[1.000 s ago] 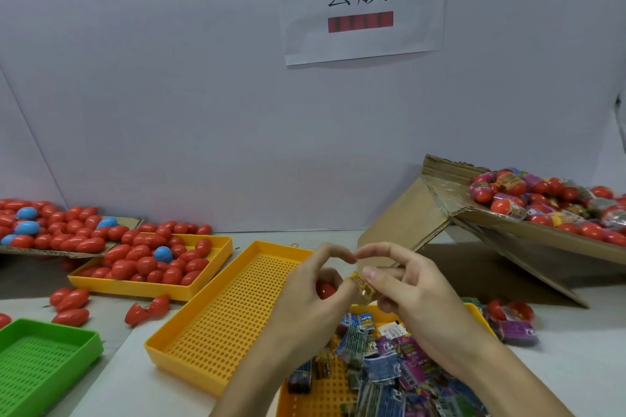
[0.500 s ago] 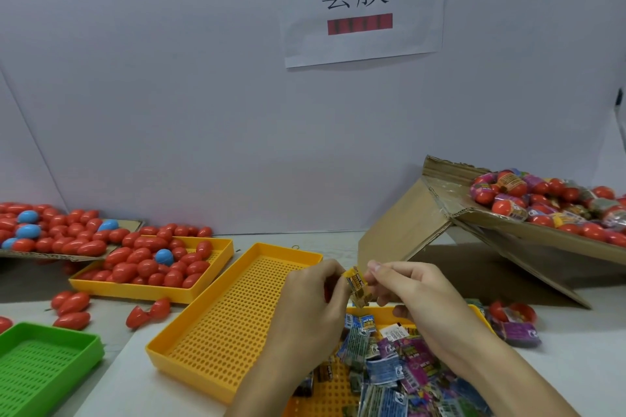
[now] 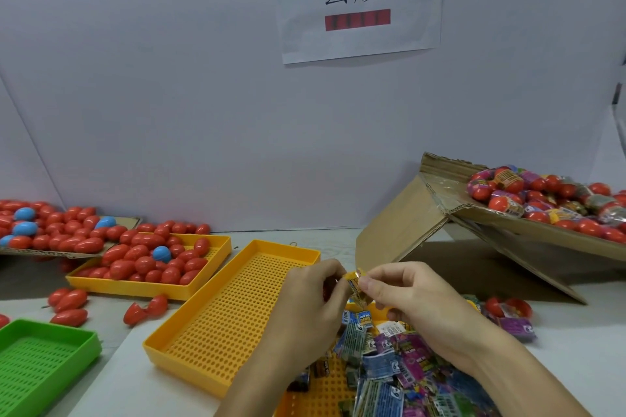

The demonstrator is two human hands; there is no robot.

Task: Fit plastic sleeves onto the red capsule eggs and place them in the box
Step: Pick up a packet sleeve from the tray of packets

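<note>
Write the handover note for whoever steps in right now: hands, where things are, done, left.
Left hand: curled round a red egg, mostly hidden in the grip.
Right hand: pinching a yellow sleeve at the egg; both hands meet on it.
Sleeves: loose pile in the near tray.
Bare eggs: yellow tray at left, more loose around it.
Done: sleeved eggs in the box, right.
Left: finish this sleeve, box the egg, then repeat.

Left hand (image 3: pixel 311 308) hides most of its egg (image 3: pixel 326 293).
</note>
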